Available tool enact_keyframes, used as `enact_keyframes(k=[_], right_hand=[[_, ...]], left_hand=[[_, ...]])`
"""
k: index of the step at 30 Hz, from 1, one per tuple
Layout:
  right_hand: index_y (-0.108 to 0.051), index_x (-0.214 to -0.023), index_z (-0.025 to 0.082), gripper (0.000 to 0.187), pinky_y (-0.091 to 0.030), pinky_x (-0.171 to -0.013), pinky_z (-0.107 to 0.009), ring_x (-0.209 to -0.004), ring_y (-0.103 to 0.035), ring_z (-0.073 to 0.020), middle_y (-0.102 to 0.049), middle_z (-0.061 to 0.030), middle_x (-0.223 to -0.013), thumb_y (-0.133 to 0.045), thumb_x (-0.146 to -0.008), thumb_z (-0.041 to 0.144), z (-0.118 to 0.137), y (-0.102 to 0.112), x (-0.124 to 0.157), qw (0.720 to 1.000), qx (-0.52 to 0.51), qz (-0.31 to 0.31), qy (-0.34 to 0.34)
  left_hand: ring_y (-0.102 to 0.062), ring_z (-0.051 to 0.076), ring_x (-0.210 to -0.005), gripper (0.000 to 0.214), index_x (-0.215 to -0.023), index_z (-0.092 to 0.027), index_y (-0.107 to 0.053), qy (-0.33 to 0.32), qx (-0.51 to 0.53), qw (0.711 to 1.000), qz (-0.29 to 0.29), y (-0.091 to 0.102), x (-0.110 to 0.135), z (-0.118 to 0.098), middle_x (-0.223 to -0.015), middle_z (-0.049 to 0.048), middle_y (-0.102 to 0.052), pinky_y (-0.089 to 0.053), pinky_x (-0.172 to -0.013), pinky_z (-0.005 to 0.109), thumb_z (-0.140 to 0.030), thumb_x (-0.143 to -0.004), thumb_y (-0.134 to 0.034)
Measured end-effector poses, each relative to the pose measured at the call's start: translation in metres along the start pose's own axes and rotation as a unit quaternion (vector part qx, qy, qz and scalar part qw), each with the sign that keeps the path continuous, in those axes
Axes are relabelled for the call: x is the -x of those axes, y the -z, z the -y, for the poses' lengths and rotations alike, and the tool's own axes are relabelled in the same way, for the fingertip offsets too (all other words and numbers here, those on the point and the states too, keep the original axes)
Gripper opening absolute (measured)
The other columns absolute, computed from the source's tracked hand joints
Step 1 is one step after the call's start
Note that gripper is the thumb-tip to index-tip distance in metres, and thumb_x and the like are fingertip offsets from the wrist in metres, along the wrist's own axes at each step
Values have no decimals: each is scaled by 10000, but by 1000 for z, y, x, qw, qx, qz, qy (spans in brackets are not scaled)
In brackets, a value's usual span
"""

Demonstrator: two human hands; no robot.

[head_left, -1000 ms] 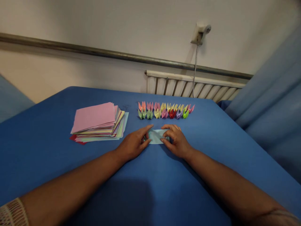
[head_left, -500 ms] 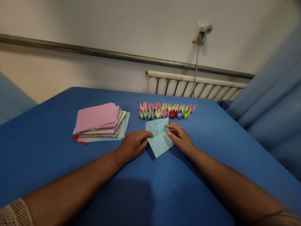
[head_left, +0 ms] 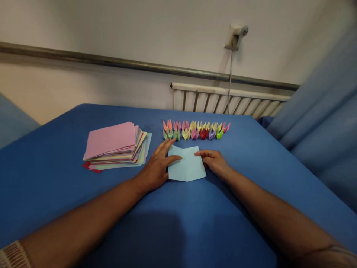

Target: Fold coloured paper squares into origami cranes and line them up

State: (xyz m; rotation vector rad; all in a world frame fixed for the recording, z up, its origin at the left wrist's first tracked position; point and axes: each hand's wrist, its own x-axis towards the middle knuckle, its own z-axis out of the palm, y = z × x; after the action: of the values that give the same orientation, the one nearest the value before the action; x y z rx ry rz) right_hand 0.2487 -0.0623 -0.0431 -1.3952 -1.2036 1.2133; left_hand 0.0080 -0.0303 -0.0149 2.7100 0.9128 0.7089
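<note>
A light blue square of paper with a crease down its middle lies in front of me, its halves slightly raised. My left hand is at its left edge, fingers stretched out and apart, the thumb resting over the paper. At the upper right edge, my right hand pinches the paper between thumb and forefinger; its other fingers are curled and partly hidden. Just beyond the sheet stand two rows of small folded paper cranes in pink, yellow, green, red and purple.
A thick stack of coloured paper, pink on top, sits left of my left hand on the blue table. Behind the table are a metal rail, a radiator and a plugged-in cord. A blue curtain hangs at right.
The paper has turned from a diagonal position to sit squarer to me, its other face apparently up. My left fingers have spread from a pinch; my right hand has shifted its grip on the edge.
</note>
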Motion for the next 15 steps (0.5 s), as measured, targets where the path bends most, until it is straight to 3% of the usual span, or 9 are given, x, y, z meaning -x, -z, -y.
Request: enact_keyframes(k=[4, 7, 10, 15], right_hand=[[-672, -901, 179, 300, -525, -624, -288, -673, -645, -154, -688, -23, -788, -541, -644, 96, -2, 6, -1, 997, 34, 55, 39], [-680, -933, 226, 313, -525, -765, -321, -908, -633, -173, -633, -40, -1009, -640, -645, 107, -3, 11, 1, 977, 156, 51, 136], [-688, -924, 247, 317, -451, -941, -348, -1130, -537, -186, -520, -53, -1209, -728, -635, 124, -5, 13, 2, 947, 235, 57, 212], [-691, -905, 215, 133, -444, -935, -353, -1035, -572, -180, -576, -54, -1108, -661, -777, 237, -13, 9, -2, 944, 255, 12, 209]], left_hand=[[-252, 300, -1387, 134, -905, -217, -688, 12, -8, 1000, 11, -2, 0, 8, -1415, 65, -448, -291, -1088, 557, -193, -820, -587], [-293, 283, -1368, 169, -950, -237, -698, 36, 21, 999, 24, -5, 0, 15, -1365, 52, -508, -293, -1090, 549, -258, -850, -563], [-315, 278, -1357, 174, -956, -242, -703, 47, 47, 997, 44, -7, 0, 15, -1352, 51, -525, -287, -1092, 543, -265, -820, -596], [-383, 280, -1313, 183, -890, -202, -698, 67, 72, 994, 49, -4, -1, 11, -1300, 74, -569, -324, -1077, 504, -339, -795, -622]])
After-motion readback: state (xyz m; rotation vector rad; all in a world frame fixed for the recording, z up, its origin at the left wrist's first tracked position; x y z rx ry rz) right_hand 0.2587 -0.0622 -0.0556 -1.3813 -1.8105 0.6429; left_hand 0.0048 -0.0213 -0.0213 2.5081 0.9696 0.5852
